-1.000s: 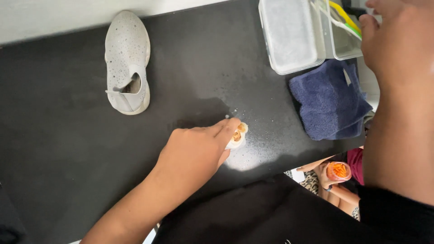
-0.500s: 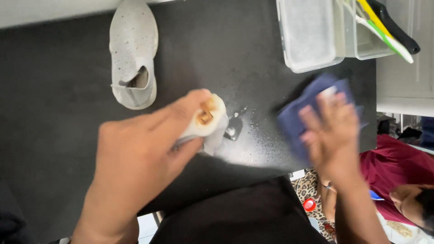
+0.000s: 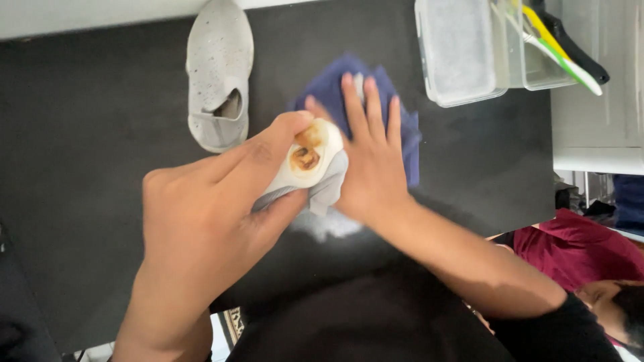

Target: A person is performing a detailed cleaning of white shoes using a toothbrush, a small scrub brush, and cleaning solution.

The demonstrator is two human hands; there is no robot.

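My left hand [image 3: 201,221] grips a grey shoe [image 3: 315,161] above the black table [image 3: 87,134]. The shoe's white rounded sole end points up and carries a brown stain. My right hand [image 3: 369,154] lies flat with its fingers spread on a dark blue towel [image 3: 329,84], just right of the held shoe. The towel is spread on the table's middle, partly hidden by my hand. A second grey shoe [image 3: 218,60] lies on the table at the back, left of the towel.
Two clear plastic containers [image 3: 459,47] stand at the back right; the right one [image 3: 537,74] holds a green and yellow brush [image 3: 563,57]. A white cabinet [image 3: 604,134] is at the right edge. A person in a red top [image 3: 570,248] is below the table's edge.
My right hand came down onto the blue towel and slid it left to the table's middle. My left hand lifted the stained shoe off the table and holds it higher.
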